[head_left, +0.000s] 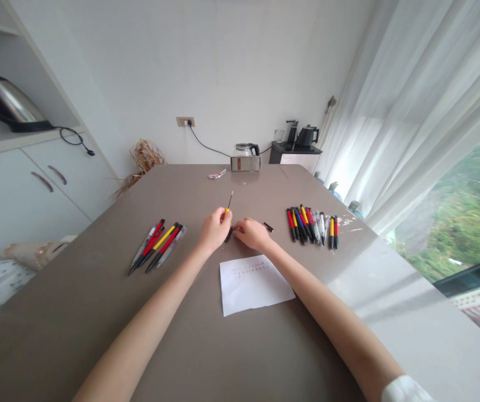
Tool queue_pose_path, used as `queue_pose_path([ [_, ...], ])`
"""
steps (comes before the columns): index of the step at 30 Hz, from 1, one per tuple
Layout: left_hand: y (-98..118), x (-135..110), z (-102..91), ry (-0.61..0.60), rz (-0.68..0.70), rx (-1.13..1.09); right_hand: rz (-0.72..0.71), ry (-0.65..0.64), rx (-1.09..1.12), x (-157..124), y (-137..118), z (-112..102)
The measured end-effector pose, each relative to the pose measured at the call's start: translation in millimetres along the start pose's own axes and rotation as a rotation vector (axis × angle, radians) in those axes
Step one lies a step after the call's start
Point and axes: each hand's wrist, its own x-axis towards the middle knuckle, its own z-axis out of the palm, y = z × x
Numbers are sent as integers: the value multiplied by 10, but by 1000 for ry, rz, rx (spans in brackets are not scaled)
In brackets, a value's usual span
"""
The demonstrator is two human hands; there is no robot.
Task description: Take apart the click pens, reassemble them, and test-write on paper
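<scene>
My left hand is closed around a yellow pen barrel, mostly hidden by the fingers. A thin dark refill with a pale tip points up out of it. Close beside it, my right hand has its fingers drawn together at a small black pen part, low over the table. Just right of that hand lies another short black pen piece with a yellowish end. Nearer to me, a white sheet of paper with rows of reddish marks lies partly under my right forearm.
Several red, yellow and clear pens lie at left on the brown table. A larger row of pens lies at right. Toward the back are a crumpled wrapper and a glass kettle on its base.
</scene>
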Motion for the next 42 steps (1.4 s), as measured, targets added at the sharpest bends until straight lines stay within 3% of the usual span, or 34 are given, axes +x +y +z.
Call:
queue_pose_path([
  [7, -142, 24, 36, -1, -50, 24, 7, 88, 30, 6, -2, 96],
  [20, -311, 9, 111, -72, -99, 112, 17, 35, 151, 81, 119, 112],
  [42, -273, -41, 131, -126, -68, 121, -71, 161, 44, 84, 135, 204],
])
